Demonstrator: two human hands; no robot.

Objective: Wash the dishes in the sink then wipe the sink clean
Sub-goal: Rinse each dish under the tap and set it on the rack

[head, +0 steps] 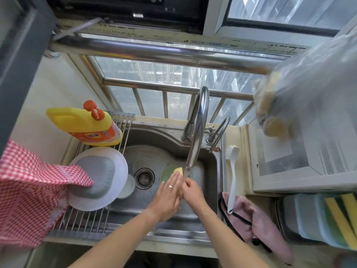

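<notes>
Two hands meet over the sink (166,140), under the faucet (197,136) spout. The left hand (167,196) lies flat, fingers straight, pressed against a yellow-green sponge (173,172); the right hand (193,193) curls its fingers round the sponge's near end. Between them they seem to be squeezing or rinsing it, near the basin's middle, just right of the drain (144,177).

Washed dishes appear to be done: a white plate (117,171) with a grey lid (96,175) on it sits on the rack (87,217) across the sink's left edge, and a small bowl (127,187) peeks out below the plate's rim. Soap (85,124) stands at the rack's far end. A brush (232,175) and a pink cloth (257,219) lie along the right edge.

My worry is the plate: it overhangs the basin, and an elbow or a wide wiping stroke toward the left wall could knock it or the bowl into the steel. Squeezing under a running spout could also splash the counter; whether water runs, I cannot tell.
</notes>
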